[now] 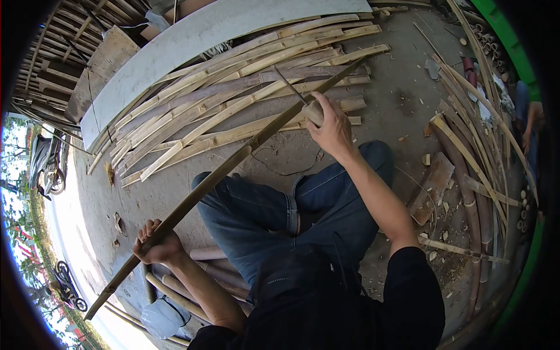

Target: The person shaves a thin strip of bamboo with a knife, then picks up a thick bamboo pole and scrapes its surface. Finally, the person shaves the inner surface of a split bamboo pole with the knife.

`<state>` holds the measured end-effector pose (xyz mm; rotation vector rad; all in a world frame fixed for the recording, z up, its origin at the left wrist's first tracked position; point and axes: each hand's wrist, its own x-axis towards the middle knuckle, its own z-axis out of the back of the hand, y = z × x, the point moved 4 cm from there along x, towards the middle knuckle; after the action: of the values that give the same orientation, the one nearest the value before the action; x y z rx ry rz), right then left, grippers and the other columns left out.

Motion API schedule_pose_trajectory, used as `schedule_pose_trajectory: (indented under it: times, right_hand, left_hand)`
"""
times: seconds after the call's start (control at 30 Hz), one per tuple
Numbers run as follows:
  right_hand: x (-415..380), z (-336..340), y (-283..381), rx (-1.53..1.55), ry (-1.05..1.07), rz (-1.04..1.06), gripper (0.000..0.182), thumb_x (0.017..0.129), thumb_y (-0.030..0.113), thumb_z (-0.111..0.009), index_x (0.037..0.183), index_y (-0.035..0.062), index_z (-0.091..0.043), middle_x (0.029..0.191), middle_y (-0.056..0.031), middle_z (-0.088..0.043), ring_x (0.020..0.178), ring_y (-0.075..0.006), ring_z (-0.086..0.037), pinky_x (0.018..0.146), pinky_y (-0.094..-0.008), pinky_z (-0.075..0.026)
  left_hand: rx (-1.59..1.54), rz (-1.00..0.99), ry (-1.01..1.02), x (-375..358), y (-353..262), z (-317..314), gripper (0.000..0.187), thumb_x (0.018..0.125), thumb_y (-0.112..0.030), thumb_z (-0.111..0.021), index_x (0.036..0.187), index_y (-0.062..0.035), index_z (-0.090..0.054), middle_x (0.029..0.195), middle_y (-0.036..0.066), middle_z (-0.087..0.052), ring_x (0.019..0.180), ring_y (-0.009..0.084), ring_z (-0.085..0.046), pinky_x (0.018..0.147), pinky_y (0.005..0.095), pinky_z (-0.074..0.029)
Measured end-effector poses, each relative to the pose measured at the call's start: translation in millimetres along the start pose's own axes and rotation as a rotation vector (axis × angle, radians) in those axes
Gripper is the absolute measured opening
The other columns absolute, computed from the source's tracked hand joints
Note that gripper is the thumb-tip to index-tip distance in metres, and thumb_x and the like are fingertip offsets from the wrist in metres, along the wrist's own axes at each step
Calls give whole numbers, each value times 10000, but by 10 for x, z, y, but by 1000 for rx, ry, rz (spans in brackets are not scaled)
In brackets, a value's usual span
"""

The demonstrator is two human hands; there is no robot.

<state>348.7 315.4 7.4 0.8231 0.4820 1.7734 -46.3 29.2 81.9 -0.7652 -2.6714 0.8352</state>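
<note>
A long split bamboo strip (pixel 210 181) runs diagonally across my lap, from lower left to upper right. My left hand (pixel 158 244) is wrapped round its lower part, with the fingers curled over the edge. In my right hand (pixel 331 129) is a knife with a pale wooden handle (pixel 314 112) and a narrow dark blade (pixel 287 83), seen nearly edge-on. The blade points up and left, crossing over the upper part of the strip in this view. The right hand is close beside the strip, above my right knee.
Split bamboo strips (pixel 227 87) lie piled ahead on the concrete floor, beside a long grey board (pixel 192 44). More bamboo (pixel 466 192) and a wooden block (pixel 433 188) with chips are at the right. Bamboo poles (pixel 181 289) lie by my left hip. Another person (pixel 529 125) is at the far right.
</note>
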Motion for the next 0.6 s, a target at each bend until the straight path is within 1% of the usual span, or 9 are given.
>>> schedule_pose_trajectory:
  times: [0.03,0.13,0.2,0.23,0.27,0.3,0.43,0.57,0.6]
  right_hand:
    - [-154,-61,96,41,-33,46,658,723,106,-771,1327,119,-512,1120,-184,-606,997,-374,-627,849,-452,-520]
    - [-303,-166,28,83,36,-25,534,679,110,-792,1169,77,-582,993,-155,-572,928,-357,-628,811,-451,-518]
    - [-226,-243,-307,114,-108,-129,442,665,123,-802,1050,58,-596,1001,-158,-527,897,-373,-603,812,-465,-500]
    - [-146,-261,-496,125,-236,-73,432,676,119,-789,1057,59,-595,1016,-164,-506,880,-370,-597,796,-470,-498]
    - [-35,-245,-684,76,-227,-31,446,688,124,-792,1077,51,-587,1001,-168,-509,878,-365,-592,787,-470,-501]
    - [58,-203,-822,149,-280,-68,446,699,122,-798,1086,55,-585,994,-168,-580,905,-368,-625,795,-454,-512]
    - [442,-99,-1069,192,-268,22,430,714,107,-802,1086,93,-587,953,-141,-695,942,-345,-688,772,-418,-539]
    - [627,-233,-1164,162,-201,69,400,723,115,-797,1055,95,-574,907,-147,-687,900,-350,-693,754,-430,-542]
    - [639,-274,-1147,195,-181,73,379,729,118,-791,1033,91,-566,891,-145,-687,890,-351,-695,746,-432,-542]
  left_hand:
    - [17,-5,-21,18,-9,-16,232,769,-277,-601,621,-117,-522,616,-4,-514,646,142,-516,688,295,-441]
    - [9,1,4,46,-17,-101,224,770,-270,-605,629,-117,-524,621,-5,-518,649,138,-520,691,289,-444]
    - [0,34,65,64,-55,-66,223,766,-281,-612,647,-103,-548,645,7,-536,671,150,-529,705,295,-446]
    - [-15,66,128,71,-56,-75,229,762,-291,-619,666,-89,-572,670,19,-553,692,161,-539,718,301,-448]
    - [-17,63,129,62,-56,-85,229,762,-291,-619,666,-89,-572,670,19,-553,692,161,-539,718,301,-448]
    - [-22,61,131,47,-52,-105,225,766,-290,-617,669,-91,-578,671,16,-557,694,160,-540,717,300,-449]
    - [-43,67,126,26,-49,-112,214,774,-279,-609,671,-93,-584,675,16,-566,702,163,-544,719,300,-453]
    - [-14,32,121,-27,-47,-189,214,780,-276,-603,671,-92,-586,673,19,-566,709,168,-545,726,297,-451]
    - [-8,19,82,-44,-35,-225,209,777,-271,-603,660,-108,-546,653,4,-535,686,149,-533,711,292,-449]
